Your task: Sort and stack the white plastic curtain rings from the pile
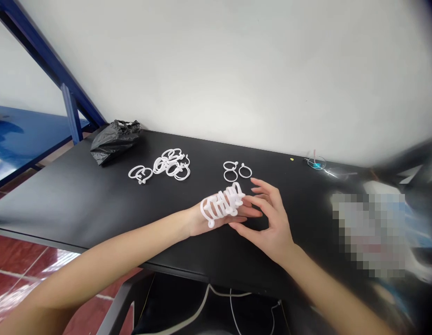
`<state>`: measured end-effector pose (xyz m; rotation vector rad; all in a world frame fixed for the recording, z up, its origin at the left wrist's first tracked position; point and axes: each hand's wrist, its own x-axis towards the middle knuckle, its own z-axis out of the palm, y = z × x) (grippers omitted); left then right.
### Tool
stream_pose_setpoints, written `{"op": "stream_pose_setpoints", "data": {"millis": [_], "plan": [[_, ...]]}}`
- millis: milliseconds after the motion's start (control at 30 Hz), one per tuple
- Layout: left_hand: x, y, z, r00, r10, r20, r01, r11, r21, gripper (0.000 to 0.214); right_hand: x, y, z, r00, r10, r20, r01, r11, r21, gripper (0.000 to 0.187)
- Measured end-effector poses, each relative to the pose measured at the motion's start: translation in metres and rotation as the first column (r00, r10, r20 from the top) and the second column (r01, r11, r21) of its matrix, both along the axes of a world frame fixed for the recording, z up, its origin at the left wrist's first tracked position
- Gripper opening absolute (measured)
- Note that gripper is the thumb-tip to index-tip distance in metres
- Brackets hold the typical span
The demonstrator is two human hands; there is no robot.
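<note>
Above the near part of the black table (97,204), the left hand (219,224) reaches out with fingers extended, a row of white rings (232,199) looped around it from the palm to the fingers. The right hand (272,221) curves at their outer end, thumb and fingers parted and pinching nothing that shows; whether a fingertip touches the outermost ring, I cannot tell. Each ring should be very light, probably plastic, springy rather than floppy, smooth enough to slip, and unlikely to break; the small knob on the rim looks the surest place for a thumb and finger. They are plain, thin, round and matt, bunched tighter toward the fingertips. Just beyond the hands lie three loose rings (246,177), flat and close together. To their left sit a small cluster (142,180) and a tangled heap (159,166) of the same kind; farther back, a crumpled black bag (114,139) rests near the wall (216,74).
</note>
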<state>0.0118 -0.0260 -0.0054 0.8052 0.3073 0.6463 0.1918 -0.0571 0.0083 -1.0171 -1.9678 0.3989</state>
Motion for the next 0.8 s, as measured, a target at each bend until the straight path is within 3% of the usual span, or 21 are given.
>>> {"op": "stream_pose_setpoints", "data": {"millis": [100,200,333,400,433,500,633,800], "plan": [[0.004,-0.007,0.002,0.993,-0.118,0.025,0.118,0.993,-0.010,0.020,-0.003,0.000,0.001,0.997,0.058,-0.046,-0.061,0.996,-0.060,0.032],[0.009,-0.011,0.002,0.994,-0.113,0.009,0.113,0.993,-0.040,0.019,-0.002,0.001,0.004,0.974,0.142,-0.178,-0.186,0.946,-0.265,0.025],[0.016,-0.014,-0.002,0.999,-0.041,-0.030,0.037,0.990,-0.138,0.014,-0.001,0.002,0.010,0.899,0.248,-0.360,-0.415,0.741,-0.527,0.031],[0.019,-0.017,-0.002,0.998,-0.002,-0.058,-0.011,0.974,-0.227,0.017,-0.004,0.001,0.013,0.882,0.239,-0.406,-0.457,0.644,-0.614,0.045],[0.020,-0.019,-0.001,0.997,0.029,-0.072,-0.047,0.964,-0.262,0.020,-0.006,-0.001,0.014,0.884,0.221,-0.412,-0.453,0.620,-0.641,0.049],[0.023,-0.024,0.003,0.993,0.085,-0.086,-0.107,0.948,-0.299,0.021,-0.011,-0.004,0.015,0.909,0.178,-0.378,-0.399,0.637,-0.660,0.044],[0.028,-0.033,0.005,0.982,0.166,-0.087,-0.185,0.928,-0.325,0.014,-0.022,-0.010,0.013,0.957,0.076,-0.279,-0.235,0.768,-0.596,0.031],[0.028,-0.036,0.003,0.963,0.215,-0.160,-0.250,0.937,-0.245,0.016,-0.025,-0.013,0.007,0.916,0.039,-0.399,-0.289,0.754,-0.590,0.035]]}}
